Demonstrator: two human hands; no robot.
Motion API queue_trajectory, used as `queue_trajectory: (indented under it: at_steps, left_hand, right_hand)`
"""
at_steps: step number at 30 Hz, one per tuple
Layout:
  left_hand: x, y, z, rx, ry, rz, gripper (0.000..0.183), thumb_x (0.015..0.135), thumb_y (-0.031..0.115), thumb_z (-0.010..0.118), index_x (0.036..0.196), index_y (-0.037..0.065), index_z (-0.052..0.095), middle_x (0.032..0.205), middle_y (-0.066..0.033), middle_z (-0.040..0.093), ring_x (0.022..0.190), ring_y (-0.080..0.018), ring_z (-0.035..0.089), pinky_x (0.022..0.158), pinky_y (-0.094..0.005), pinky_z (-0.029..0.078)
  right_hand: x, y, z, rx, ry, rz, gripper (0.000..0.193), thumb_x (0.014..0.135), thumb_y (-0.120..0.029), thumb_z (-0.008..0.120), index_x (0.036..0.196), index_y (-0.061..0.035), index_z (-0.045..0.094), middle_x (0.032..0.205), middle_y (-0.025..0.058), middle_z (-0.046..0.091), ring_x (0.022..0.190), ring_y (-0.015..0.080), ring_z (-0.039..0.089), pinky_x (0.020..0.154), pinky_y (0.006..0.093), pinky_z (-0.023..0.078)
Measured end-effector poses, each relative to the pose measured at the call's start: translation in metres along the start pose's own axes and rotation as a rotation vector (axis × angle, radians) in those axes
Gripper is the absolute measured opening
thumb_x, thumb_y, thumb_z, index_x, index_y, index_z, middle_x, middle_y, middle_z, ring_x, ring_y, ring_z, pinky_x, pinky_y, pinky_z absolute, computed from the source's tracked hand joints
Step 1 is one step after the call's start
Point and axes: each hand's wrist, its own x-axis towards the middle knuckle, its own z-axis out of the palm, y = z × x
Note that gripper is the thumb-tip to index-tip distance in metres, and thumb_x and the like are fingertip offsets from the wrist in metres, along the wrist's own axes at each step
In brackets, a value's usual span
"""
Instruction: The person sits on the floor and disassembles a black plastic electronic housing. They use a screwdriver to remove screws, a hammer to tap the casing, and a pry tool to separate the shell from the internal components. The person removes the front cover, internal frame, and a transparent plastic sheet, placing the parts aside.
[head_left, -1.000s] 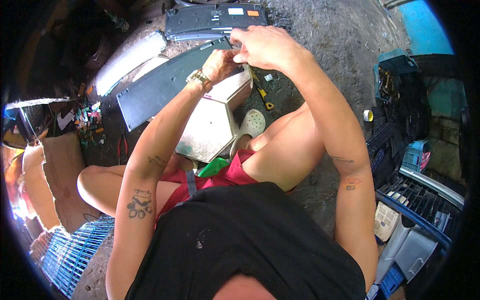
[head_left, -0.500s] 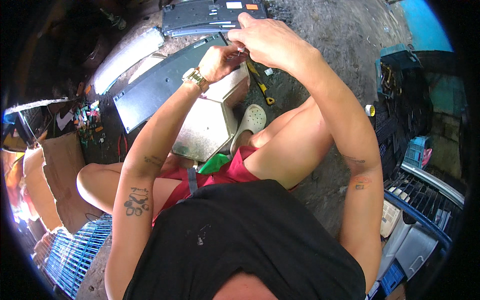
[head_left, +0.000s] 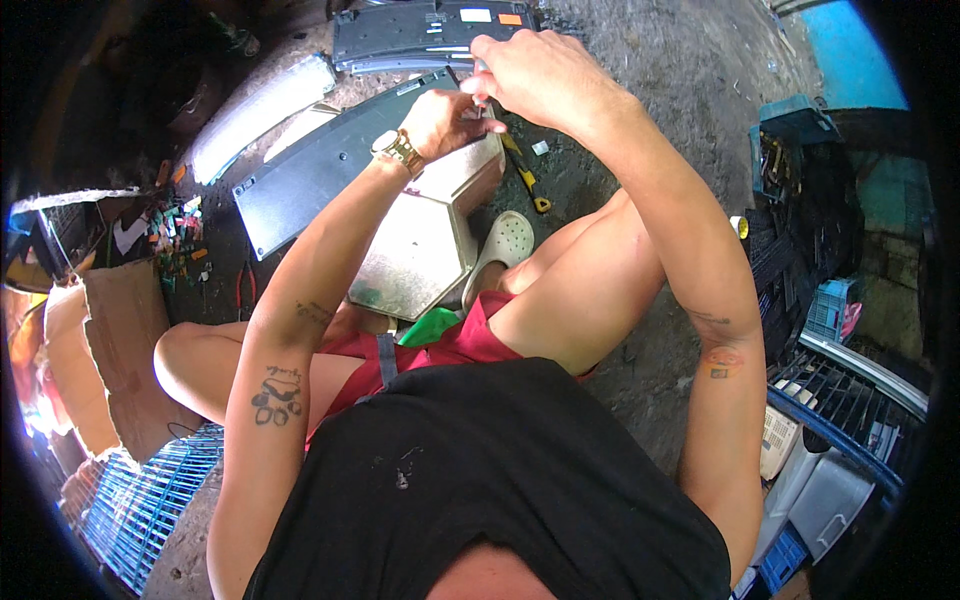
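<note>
A dark flat keyboard (head_left: 310, 180) lies underside up, slanting across a pale hexagonal block (head_left: 412, 260) between my legs. At its far right end my left hand (head_left: 442, 124), with a watch on the wrist, is closed on the keyboard, thumb stretched to the right. Just above it my right hand (head_left: 545, 78) is closed around a thin upright screwdriver (head_left: 481, 66), mostly hidden by the fingers. Its shaft points down beside my left thumb. Whether the tip sits on a screw is too small to tell.
More dark keyboards (head_left: 400, 35) are stacked beyond. A yellow-and-black handled tool (head_left: 530, 178) lies on the floor, red-handled pliers (head_left: 246, 288) at left near small coloured scraps (head_left: 178, 235). Cardboard (head_left: 135, 350) and a blue wire rack (head_left: 150, 510) stand left; a blue crate (head_left: 830, 308) stands right.
My left thumb has straightened out to the right, and the fingers have shifted slightly. My right hand has turned a little around the screwdriver. The keyboard appears almost unmoved.
</note>
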Motion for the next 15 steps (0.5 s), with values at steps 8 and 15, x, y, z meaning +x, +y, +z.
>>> queue_trajectory:
  at_steps: [8,15]
  left_hand:
    - [-0.027,0.007,-0.048,-0.075,0.053,0.015,0.022,0.097,0.024,0.070,0.112,0.008,0.069,0.088,-0.0210,0.072,0.080,-0.0382,0.072,0.070,-0.0432,0.056]
    - [-0.109,-0.009,-0.098,0.036,0.029,-0.099,0.019,0.098,0.022,0.070,0.107,0.005,0.068,0.087,-0.0201,0.072,0.082,-0.0377,0.073,0.070,-0.0424,0.056]
  right_hand:
    - [-0.002,-0.010,-0.013,0.218,0.209,-0.167,0.030,0.097,-0.024,0.064,0.124,-0.0124,0.061,0.102,0.0173,0.073,0.097,0.0379,0.072,0.084,0.0493,0.057]
    - [0.026,-0.080,-0.001,0.414,0.207,-0.384,0.022,0.098,-0.022,0.061,0.115,-0.0077,0.061,0.094,0.0146,0.076,0.090,0.0373,0.073,0.080,0.0468,0.058]
